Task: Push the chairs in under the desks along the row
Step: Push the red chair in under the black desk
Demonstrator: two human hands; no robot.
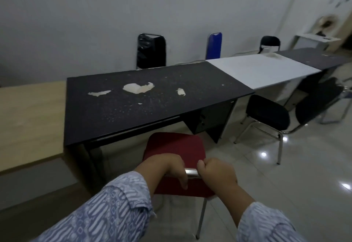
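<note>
A red chair (174, 146) stands in front of the black desk (144, 100), its seat just short of the desk's front edge. My left hand (167, 167) and my right hand (215, 173) both grip the chrome top rail of its backrest, side by side. To the right a black chair (266, 114) stands pulled out from the white desk (261, 70), turned at an angle. Another dark chair (322, 100) stands farther right, by the dark desk (312, 57).
A wooden desk (28, 119) adjoins the black one on the left. Behind the desks, against the wall, stand a black chair (151, 51), a blue chair (214, 45) and another black chair (269, 43). The black desktop has peeled patches. Glossy tile floor (304, 175) lies to the right.
</note>
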